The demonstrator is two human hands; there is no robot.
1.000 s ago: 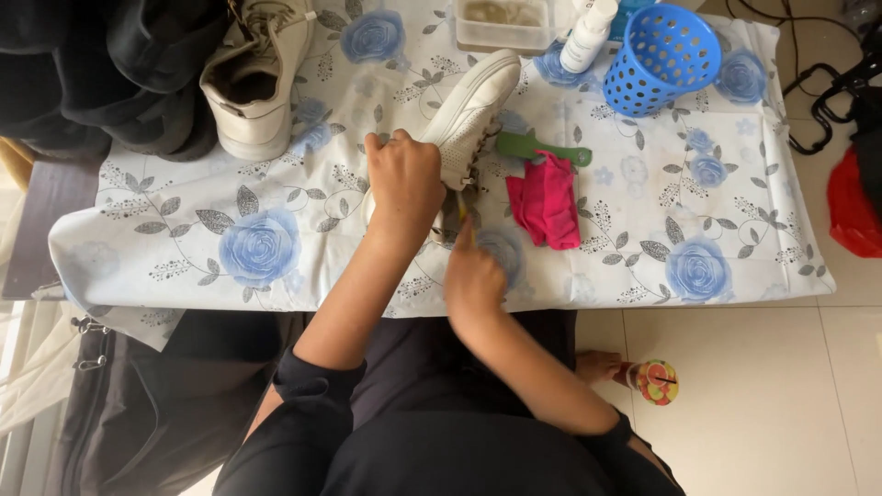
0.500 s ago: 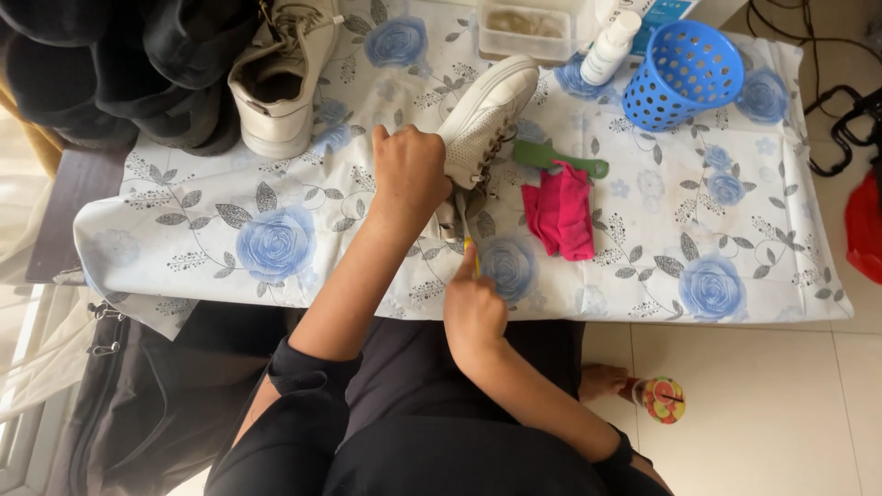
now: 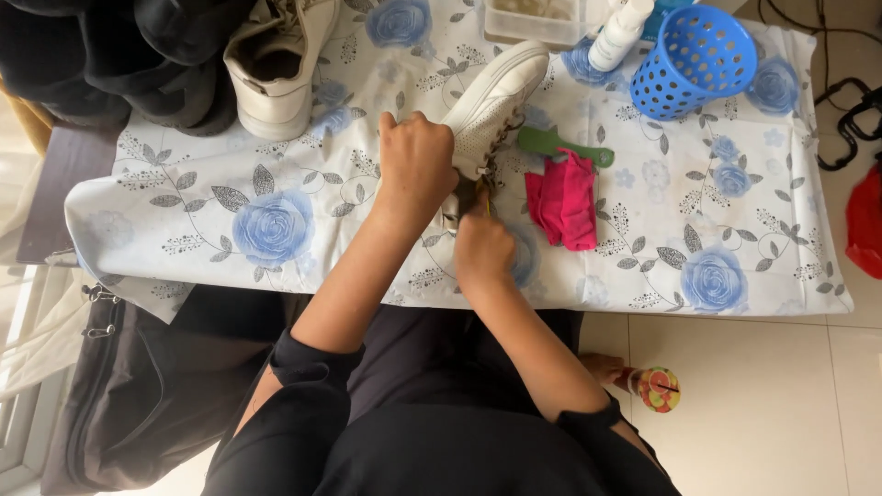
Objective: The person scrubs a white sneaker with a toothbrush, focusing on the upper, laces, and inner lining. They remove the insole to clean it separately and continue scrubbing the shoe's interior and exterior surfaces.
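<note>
Up close, the left hand [image 3: 418, 165] has its fingers wrapped round the middle of a white perforated leather sneaker [image 3: 491, 106], clamped firmly on its side, with the toe pointing away toward the far edge of the table. The right hand [image 3: 482, 250] sits just below, fingers pinched together on something thin and dark at the heel end of the shoe (a small brush or tool, I would guess, but most of it is hidden by the knuckles). The sneaker rests tilted on the white cloth with blue roses [image 3: 276, 230] that covers the table.

To do this well, I think the left grip should keep the shoe from rocking, and the right hand should work in short, light strokes near the heel opening so nothing slips onto the cloth.

Just beside the shoe lie a crumpled pink rag [image 3: 565, 202] and a green plastic handle [image 3: 551, 142], touching each other. Further off stand a blue perforated plastic basket [image 3: 694, 60], a white bottle [image 3: 620, 32] and a second white sneaker [image 3: 276, 73], well apart from the hands.
</note>
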